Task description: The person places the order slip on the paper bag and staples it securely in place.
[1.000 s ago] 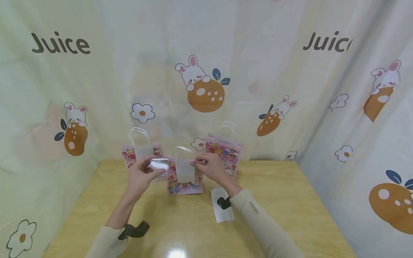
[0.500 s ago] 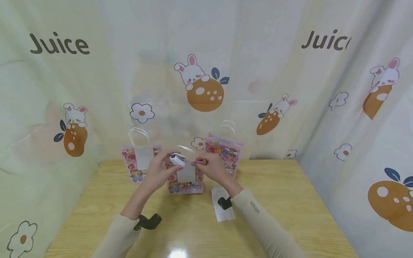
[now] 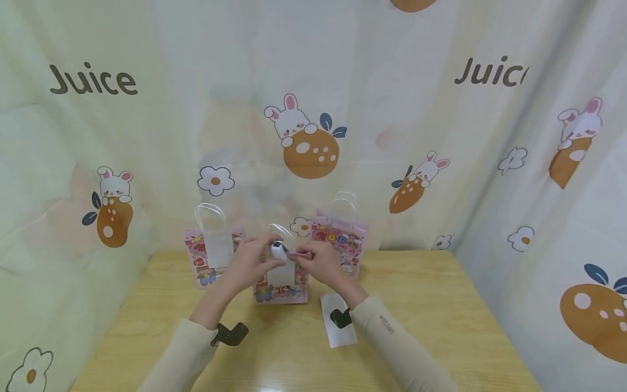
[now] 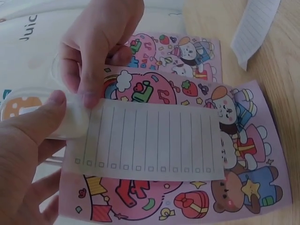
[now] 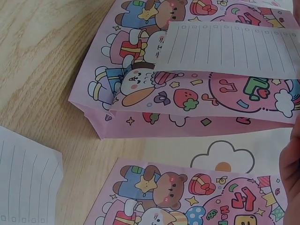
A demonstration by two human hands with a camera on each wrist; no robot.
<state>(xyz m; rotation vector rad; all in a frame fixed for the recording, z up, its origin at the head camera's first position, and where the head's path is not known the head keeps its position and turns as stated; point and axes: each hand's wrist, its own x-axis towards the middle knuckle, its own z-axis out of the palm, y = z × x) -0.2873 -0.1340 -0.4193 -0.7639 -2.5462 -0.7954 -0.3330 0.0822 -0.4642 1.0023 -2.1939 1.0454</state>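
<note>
My left hand [image 3: 251, 262] grips a small white stapler [image 4: 77, 119] with an orange print on top. Its jaws sit at the upper edge of the middle pink cartoon bag [image 3: 289, 296], over the end of a lined white slip [image 4: 154, 140]. That slip lies flat against the bag's front, and its row of checkboxes shows in the left wrist view. Close beside the stapler, my right hand [image 3: 322, 264] pinches the bag's top edge between thumb and fingers. The bag stands upright on the table, its white handles [image 3: 281, 231] rising behind the hands.
To the left stands another pink bag [image 3: 206, 277] with a white slip [image 3: 219, 247] on its front. A third bag [image 3: 338, 234] is at the back right. One loose lined slip [image 3: 339, 336] lies on the wooden table [image 3: 416, 316], under the right wrist.
My left hand has carried the stapler rightward from beside the left bag to the middle bag's top edge. My right hand keeps its pinch there. The head view has tilted slightly.
</note>
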